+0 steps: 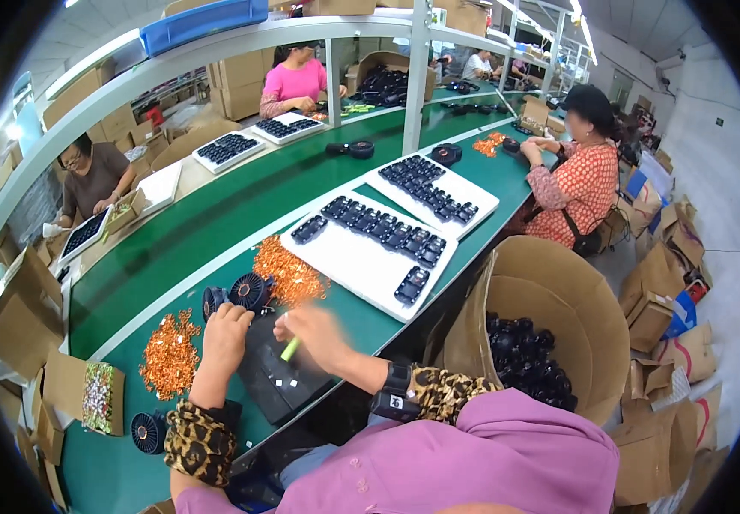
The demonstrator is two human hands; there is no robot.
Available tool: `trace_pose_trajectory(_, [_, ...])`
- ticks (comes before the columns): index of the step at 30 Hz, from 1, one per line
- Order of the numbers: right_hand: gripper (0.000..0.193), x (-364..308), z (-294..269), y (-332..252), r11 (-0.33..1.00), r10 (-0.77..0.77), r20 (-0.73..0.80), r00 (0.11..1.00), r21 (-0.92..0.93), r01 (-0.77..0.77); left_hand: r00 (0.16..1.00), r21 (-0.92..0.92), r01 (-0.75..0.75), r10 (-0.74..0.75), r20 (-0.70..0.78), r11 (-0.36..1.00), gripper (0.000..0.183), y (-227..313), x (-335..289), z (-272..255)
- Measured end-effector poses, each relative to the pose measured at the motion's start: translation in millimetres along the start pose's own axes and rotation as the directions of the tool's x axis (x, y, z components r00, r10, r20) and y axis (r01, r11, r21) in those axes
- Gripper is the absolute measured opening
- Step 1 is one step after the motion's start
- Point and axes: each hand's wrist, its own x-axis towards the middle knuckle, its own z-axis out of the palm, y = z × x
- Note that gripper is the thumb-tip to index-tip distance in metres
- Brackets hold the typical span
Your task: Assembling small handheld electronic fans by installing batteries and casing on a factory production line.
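My left hand [226, 332] is closed on a black round fan-like part [213, 300]; its fingers cover much of it. Beside it, a second black fan-like part [252, 289] with copper-coloured blades stands against the heap of small orange pieces [291, 272]. My right hand [312, 336], smeared by motion, is closed round a short light-green stick-like tool [289, 349]. Both hands are over a dark flat pad [280, 381] with a few small white bits on it. Another orange heap [169, 355] lies left of my left hand. Near my left sleeve sits one more fan-like part [147, 433].
White foam trays [306, 250] of black parts lie on the green bench [113, 467] ahead. A large cardboard drum [575, 300] holding black parts [528, 360] stands to my right. An open box of small coloured pieces [103, 398] is at left. Co-workers sit farther along the line.
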Motion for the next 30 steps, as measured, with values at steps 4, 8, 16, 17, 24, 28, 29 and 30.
trace_pose_trajectory(4, [0.023,-1,-14,12,0.998,0.047,0.071,0.996,0.029,-0.049,0.992,0.12,-0.086,0.073,0.103,0.989,0.011,-4,6,14])
trace_pose_trajectory(8, [0.022,5,-3,18,0.995,0.092,0.161,0.983,0.01,-0.095,0.992,-0.089,0.113,-0.107,0.066,0.99,0.011,-10,-6,10])
trace_pose_trajectory(16, [0.018,16,17,-17,0.989,0.104,0.233,0.967,-0.126,-0.076,0.822,-0.883,0.368,-0.546,0.163,0.29,0.01,0,-4,-11])
trace_pose_trajectory(17, [0.019,17,20,-24,0.981,0.107,0.236,0.966,-0.181,-0.064,0.8,-0.865,0.399,-0.576,0.166,0.305,0.012,4,-6,-17])
trace_pose_trajectory(24, [0.019,30,32,-2,0.968,0.134,0.3,0.944,-0.245,-0.06,0.813,-0.783,0.407,-0.577,0.077,0.471,0.022,14,-24,-23])
trace_pose_trajectory(28, [0.018,34,30,2,0.955,0.157,0.31,0.938,-0.288,-0.065,0.808,-0.806,0.393,-0.585,0.072,0.443,0.021,17,-26,-21])
trace_pose_trajectory(29, [0.018,34,31,3,0.955,0.159,0.311,0.937,-0.288,-0.066,0.821,-0.797,0.382,-0.568,0.06,0.468,0.021,17,-27,-21])
trace_pose_trajectory(30, [0.018,34,31,3,0.954,0.163,0.311,0.936,-0.293,-0.068,0.834,-0.787,0.371,-0.55,0.049,0.492,0.021,17,-27,-21])
